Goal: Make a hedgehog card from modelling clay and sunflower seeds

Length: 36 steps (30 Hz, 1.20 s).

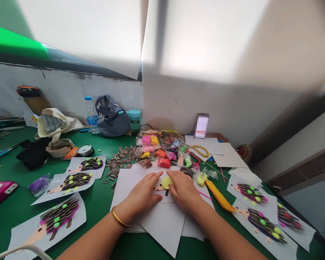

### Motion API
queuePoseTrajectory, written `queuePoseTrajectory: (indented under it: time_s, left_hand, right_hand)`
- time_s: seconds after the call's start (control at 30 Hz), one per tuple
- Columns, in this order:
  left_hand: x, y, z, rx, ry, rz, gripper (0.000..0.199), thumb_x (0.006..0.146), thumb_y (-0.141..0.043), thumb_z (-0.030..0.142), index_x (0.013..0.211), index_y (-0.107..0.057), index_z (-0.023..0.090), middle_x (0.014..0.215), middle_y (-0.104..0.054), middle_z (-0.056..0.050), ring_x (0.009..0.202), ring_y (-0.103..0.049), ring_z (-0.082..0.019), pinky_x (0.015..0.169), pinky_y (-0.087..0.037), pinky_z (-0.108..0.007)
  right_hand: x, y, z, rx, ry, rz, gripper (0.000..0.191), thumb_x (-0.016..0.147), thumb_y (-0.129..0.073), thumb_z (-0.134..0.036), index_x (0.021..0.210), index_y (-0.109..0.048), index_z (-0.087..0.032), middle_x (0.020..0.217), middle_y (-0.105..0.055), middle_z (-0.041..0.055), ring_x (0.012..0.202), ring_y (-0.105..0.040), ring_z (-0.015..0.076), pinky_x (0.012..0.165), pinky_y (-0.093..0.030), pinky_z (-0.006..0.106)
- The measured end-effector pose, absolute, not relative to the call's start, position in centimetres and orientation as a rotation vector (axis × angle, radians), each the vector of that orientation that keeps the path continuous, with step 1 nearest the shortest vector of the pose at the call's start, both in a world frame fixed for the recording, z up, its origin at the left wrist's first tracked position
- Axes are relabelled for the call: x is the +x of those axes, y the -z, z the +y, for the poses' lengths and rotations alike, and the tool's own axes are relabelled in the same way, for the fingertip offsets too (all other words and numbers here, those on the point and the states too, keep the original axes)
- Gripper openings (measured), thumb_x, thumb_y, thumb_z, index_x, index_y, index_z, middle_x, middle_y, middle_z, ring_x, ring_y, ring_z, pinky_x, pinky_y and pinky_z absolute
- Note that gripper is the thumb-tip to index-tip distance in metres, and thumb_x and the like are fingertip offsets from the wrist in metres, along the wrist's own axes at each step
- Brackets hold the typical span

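Note:
My left hand [143, 193] and my right hand [183, 191] lie side by side on a white sheet of paper [162, 220] on the green table [97, 202]. Between their fingertips sits a flat patch of yellow-green clay [166, 182] on a small hedgehog drawing, and both hands press on it with the fingers. The left wrist wears a gold bangle [120, 218]. Bags of coloured clay [158, 148] lie just beyond the hands, beside a heap of sunflower seeds [123, 159].
Finished hedgehog pictures lie at the left [78, 180] and at the right [260, 220]. A yellow-handled tool [219, 196] lies right of my right hand. A water bottle [91, 115], a grey bag [112, 117] and a teal cup [134, 121] stand by the wall.

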<state>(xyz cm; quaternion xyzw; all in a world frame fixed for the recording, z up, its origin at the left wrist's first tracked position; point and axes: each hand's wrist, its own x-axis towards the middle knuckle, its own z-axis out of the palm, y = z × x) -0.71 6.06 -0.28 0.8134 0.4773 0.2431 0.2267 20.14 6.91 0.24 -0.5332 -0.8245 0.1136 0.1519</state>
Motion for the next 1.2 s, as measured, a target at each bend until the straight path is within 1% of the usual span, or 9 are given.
queuePoseTrajectory:
  time_s: [0.07,0.2,0.3,0.5,0.7,0.83,0.97,1.1,1.2]
  left_hand:
    - [-0.6,0.1,6.0,2.26,-0.649,1.329,0.08,0.074,-0.071,0.018,0.146,-0.039,0.028,0.141,-0.051,-0.008,0.131,-0.048,-0.029,0.113,-0.036,-0.048]
    - [-0.5,-0.2,5.9,2.343,-0.591,1.365,0.079,0.076,-0.07,0.02,0.147,-0.036,0.03,0.138,-0.055,-0.008,0.13,-0.049,-0.029,0.119,-0.018,-0.058]
    - [-0.6,-0.3,5.8,2.392,-0.561,1.378,0.08,0.078,-0.069,0.02,0.148,-0.032,0.03,0.139,-0.055,-0.007,0.13,-0.05,-0.027,0.119,-0.012,-0.059]
    - [-0.5,-1.3,5.4,2.434,-0.486,1.478,0.077,0.079,-0.072,0.025,0.147,-0.035,0.025,0.133,-0.059,-0.01,0.124,-0.053,-0.027,0.117,-0.022,-0.052]
    - [-0.5,-1.7,5.3,2.444,-0.487,1.583,0.077,0.071,-0.079,0.047,0.138,-0.049,0.024,0.12,-0.062,-0.01,0.11,-0.058,-0.031,0.099,-0.039,-0.048]
    - [-0.4,-1.0,5.5,2.444,-0.459,1.574,0.079,0.068,-0.078,0.059,0.135,-0.053,0.025,0.121,-0.059,-0.01,0.112,-0.055,-0.031,0.098,-0.038,-0.047]
    - [0.0,-0.9,5.6,2.459,-0.412,1.548,0.08,0.066,-0.074,0.067,0.133,-0.055,0.028,0.117,-0.057,-0.01,0.11,-0.054,-0.031,0.096,-0.037,-0.047]
    - [0.3,-1.3,5.4,2.465,-0.38,1.568,0.063,0.07,-0.07,0.067,0.121,-0.061,0.03,0.112,-0.056,-0.008,0.109,-0.053,-0.031,0.095,-0.036,-0.046]
    - [0.2,-1.3,5.3,2.464,-0.375,1.566,0.063,0.069,-0.072,0.065,0.121,-0.061,0.03,0.114,-0.056,-0.008,0.109,-0.052,-0.031,0.095,-0.036,-0.045]
  right_hand:
    - [20.5,-0.1,7.1,-1.528,-0.336,-2.347,0.053,0.092,-0.042,-0.022,0.145,-0.045,-0.02,0.139,-0.056,0.0095,0.129,-0.046,0.0241,0.108,-0.032,0.042]
    - [21.4,-0.1,7.5,-1.561,-0.343,-2.333,0.055,0.091,-0.039,-0.019,0.147,-0.043,-0.016,0.131,-0.061,0.0106,0.122,-0.051,0.0251,0.105,-0.035,0.041]
    - [22.0,-0.3,7.7,-1.592,-0.384,-2.327,0.058,0.09,-0.039,-0.017,0.148,-0.041,-0.015,0.129,-0.063,0.0104,0.119,-0.054,0.0255,0.103,-0.038,0.04]
    - [22.4,-0.2,7.9,-1.534,-0.54,-2.304,0.062,0.087,-0.041,-0.015,0.149,-0.038,-0.017,0.13,-0.064,0.0075,0.118,-0.055,0.0236,0.103,-0.04,0.039]
    - [22.1,0.5,7.9,-1.369,-0.631,-2.303,0.059,0.086,-0.041,-0.013,0.144,-0.045,-0.017,0.129,-0.063,0.0089,0.116,-0.055,0.0219,0.104,-0.041,0.038]
    - [21.7,0.5,7.9,-1.368,-0.565,-2.329,0.056,0.082,-0.042,-0.01,0.136,-0.055,-0.016,0.134,-0.057,0.0105,0.125,-0.047,0.0236,0.109,-0.035,0.039]
    - [21.3,0.1,7.7,-1.399,-0.58,-2.344,0.054,0.08,-0.043,-0.01,0.129,-0.063,-0.022,0.13,-0.057,0.0076,0.122,-0.046,0.0233,0.108,-0.035,0.038]
    - [21.3,-0.2,7.5,-1.416,-0.604,-2.336,0.051,0.079,-0.044,-0.01,0.123,-0.066,-0.023,0.13,-0.056,0.0068,0.122,-0.045,0.0229,0.109,-0.034,0.038]
    - [21.3,-0.3,7.4,-1.418,-0.624,-2.334,0.052,0.079,-0.043,-0.01,0.125,-0.064,-0.022,0.131,-0.056,0.0074,0.124,-0.044,0.0227,0.109,-0.034,0.037]
